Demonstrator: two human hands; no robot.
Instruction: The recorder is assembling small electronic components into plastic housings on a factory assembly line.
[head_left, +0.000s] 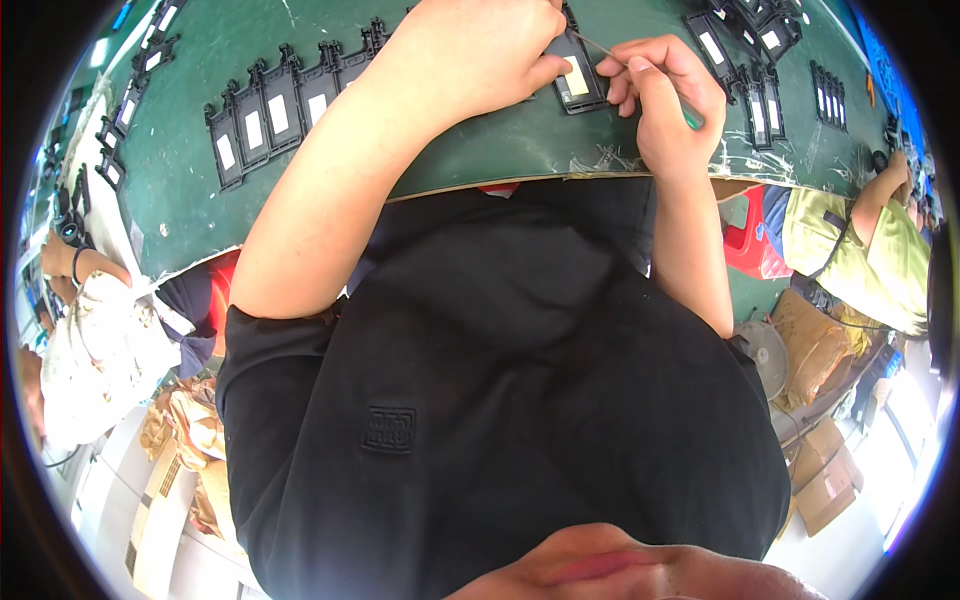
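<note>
A flat black plastic part [588, 98] with a pale label lies on the green table before me. My left hand [495, 55] reaches across to it, with the thumb resting at the label's edge and the other fingers curled. Part of the black piece is hidden behind that hand. In my right hand [680, 105] is a slim tool with a green handle [692, 114], its exact kind unclear. Its thin metal shaft points left over the upper part of the black piece, near my left fingers. The shaft's tip is too fine to make out.
Several similar black parts stand in a row [265, 117] left of my hands on the green table [520, 150]. More lie at the right [762, 105] and far left [122, 120]. People sit at both sides, one in a yellow-green top [860, 260]. A red stool [750, 245] is under the table's edge.
</note>
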